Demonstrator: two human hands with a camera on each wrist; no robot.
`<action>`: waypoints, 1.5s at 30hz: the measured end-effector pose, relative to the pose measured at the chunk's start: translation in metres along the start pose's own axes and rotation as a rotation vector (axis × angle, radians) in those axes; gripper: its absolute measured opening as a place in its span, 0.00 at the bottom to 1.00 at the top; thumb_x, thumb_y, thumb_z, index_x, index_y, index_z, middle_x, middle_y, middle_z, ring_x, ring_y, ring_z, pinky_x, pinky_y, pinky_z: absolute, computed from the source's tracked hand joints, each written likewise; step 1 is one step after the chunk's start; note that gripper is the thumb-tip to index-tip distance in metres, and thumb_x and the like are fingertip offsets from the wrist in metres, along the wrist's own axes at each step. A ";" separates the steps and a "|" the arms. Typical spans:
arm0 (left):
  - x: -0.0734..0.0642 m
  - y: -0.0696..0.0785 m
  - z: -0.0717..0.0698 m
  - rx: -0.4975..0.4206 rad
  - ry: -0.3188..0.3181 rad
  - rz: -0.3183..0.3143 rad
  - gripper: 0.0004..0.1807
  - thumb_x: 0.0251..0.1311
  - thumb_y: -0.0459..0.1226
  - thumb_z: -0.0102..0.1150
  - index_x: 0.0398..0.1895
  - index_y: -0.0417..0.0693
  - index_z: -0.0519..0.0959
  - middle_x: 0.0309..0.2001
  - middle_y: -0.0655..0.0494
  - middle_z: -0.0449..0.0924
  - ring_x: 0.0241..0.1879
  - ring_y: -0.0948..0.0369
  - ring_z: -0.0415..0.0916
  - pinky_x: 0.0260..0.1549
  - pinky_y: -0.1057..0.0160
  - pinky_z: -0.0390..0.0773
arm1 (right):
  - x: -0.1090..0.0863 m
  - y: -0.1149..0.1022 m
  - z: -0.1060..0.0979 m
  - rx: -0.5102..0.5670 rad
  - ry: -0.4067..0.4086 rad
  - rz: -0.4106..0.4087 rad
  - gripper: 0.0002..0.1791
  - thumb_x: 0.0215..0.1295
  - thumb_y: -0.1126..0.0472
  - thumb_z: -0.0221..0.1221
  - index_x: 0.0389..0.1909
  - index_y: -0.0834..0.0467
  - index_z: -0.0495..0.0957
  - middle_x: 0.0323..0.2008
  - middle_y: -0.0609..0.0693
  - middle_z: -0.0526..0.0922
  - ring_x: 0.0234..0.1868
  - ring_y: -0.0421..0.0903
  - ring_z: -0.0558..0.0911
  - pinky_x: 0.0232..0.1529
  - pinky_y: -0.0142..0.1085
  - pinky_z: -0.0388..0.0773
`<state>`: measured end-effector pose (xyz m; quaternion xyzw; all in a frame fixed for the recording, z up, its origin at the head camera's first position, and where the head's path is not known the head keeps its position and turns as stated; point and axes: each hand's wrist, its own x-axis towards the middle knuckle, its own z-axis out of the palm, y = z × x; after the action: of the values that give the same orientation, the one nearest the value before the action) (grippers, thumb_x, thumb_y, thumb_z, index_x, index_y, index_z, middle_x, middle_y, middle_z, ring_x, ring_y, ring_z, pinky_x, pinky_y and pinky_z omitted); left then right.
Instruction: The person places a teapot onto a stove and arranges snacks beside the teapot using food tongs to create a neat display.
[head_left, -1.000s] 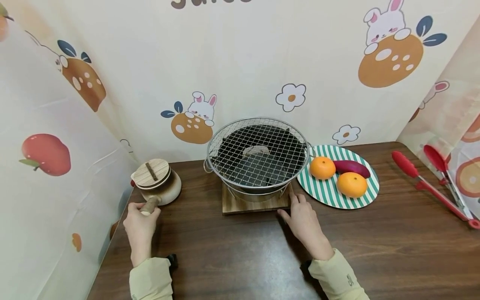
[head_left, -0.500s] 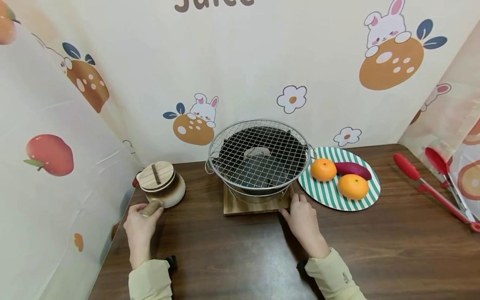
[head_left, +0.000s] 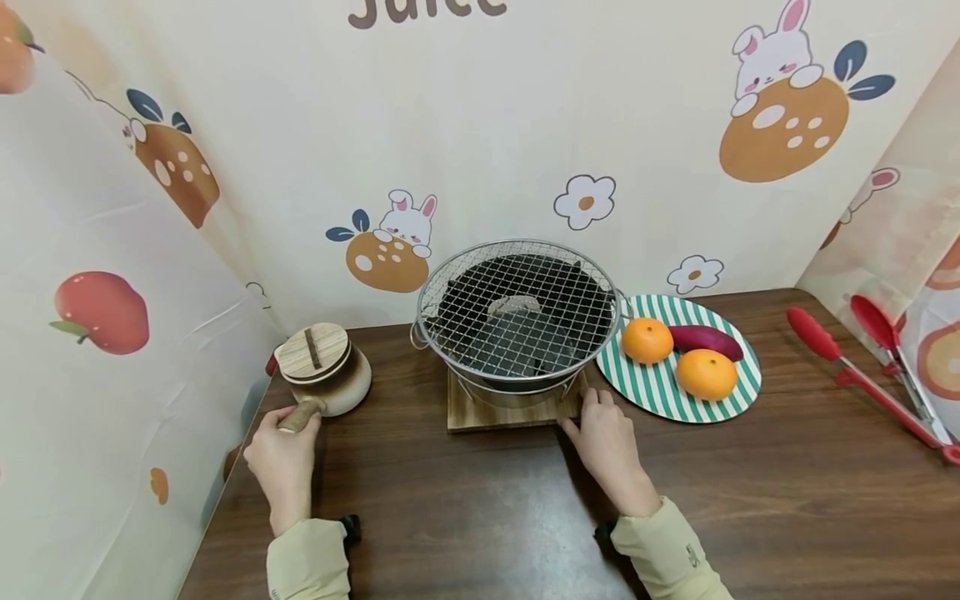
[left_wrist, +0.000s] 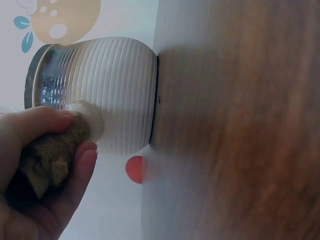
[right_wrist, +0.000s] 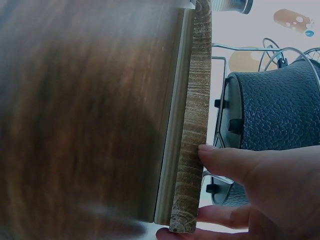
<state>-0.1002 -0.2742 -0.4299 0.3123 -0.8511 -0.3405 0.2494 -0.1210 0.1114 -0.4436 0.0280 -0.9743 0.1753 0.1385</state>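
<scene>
At the left of the head view stands a small ribbed saucepan (head_left: 352,389) with a wooden lid (head_left: 313,350) on it. My left hand (head_left: 283,454) holds its stubby wooden handle (head_left: 302,415), thumb and fingers on opposite sides in the left wrist view. In the middle a round tabletop grill (head_left: 517,385) with a wire mesh top (head_left: 517,312) rests on a square wooden board (head_left: 487,419). The right hand (head_left: 606,442) grips that board's front right corner, its thumb on the front edge and fingers along the side. The board's edge (right_wrist: 192,125) shows close in the right wrist view.
Right of the grill, a green-striped plate (head_left: 648,398) bears two oranges (head_left: 647,340) and a long purple vegetable (head_left: 705,340). Red-tipped tongs (head_left: 870,387) and another red-headed utensil (head_left: 873,321) lie at the far right. A printed curtain (head_left: 487,125) stands behind the table.
The view has shifted slightly. The saucepan has come a little to the right with my left hand, and that wrist has swung slightly right. The right hand stays at the board's corner.
</scene>
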 end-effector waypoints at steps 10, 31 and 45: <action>-0.003 0.005 -0.002 -0.019 0.094 0.044 0.18 0.52 0.39 0.66 0.46 0.39 0.82 0.41 0.31 0.83 0.39 0.34 0.76 0.43 0.41 0.67 | -0.001 0.001 0.000 0.003 -0.003 -0.007 0.28 0.52 0.52 0.71 0.40 0.72 0.75 0.37 0.66 0.78 0.25 0.60 0.80 0.23 0.49 0.80; -0.019 0.044 -0.012 -0.102 0.232 0.166 0.18 0.48 0.42 0.69 0.40 0.40 0.85 0.33 0.33 0.84 0.31 0.37 0.78 0.34 0.44 0.69 | -0.004 0.001 0.000 -0.040 0.038 -0.014 0.27 0.51 0.50 0.71 0.40 0.70 0.77 0.34 0.63 0.80 0.24 0.57 0.81 0.24 0.48 0.80; -0.019 0.096 -0.025 -0.152 0.242 0.242 0.15 0.46 0.42 0.72 0.37 0.44 0.87 0.31 0.40 0.87 0.23 0.60 0.74 0.22 0.80 0.59 | -0.005 0.003 -0.001 -0.032 0.056 -0.032 0.27 0.50 0.51 0.71 0.39 0.70 0.77 0.32 0.62 0.79 0.22 0.56 0.79 0.23 0.47 0.79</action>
<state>-0.1064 -0.2166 -0.3474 0.2264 -0.8181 -0.3314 0.4118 -0.1156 0.1144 -0.4448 0.0364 -0.9722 0.1581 0.1688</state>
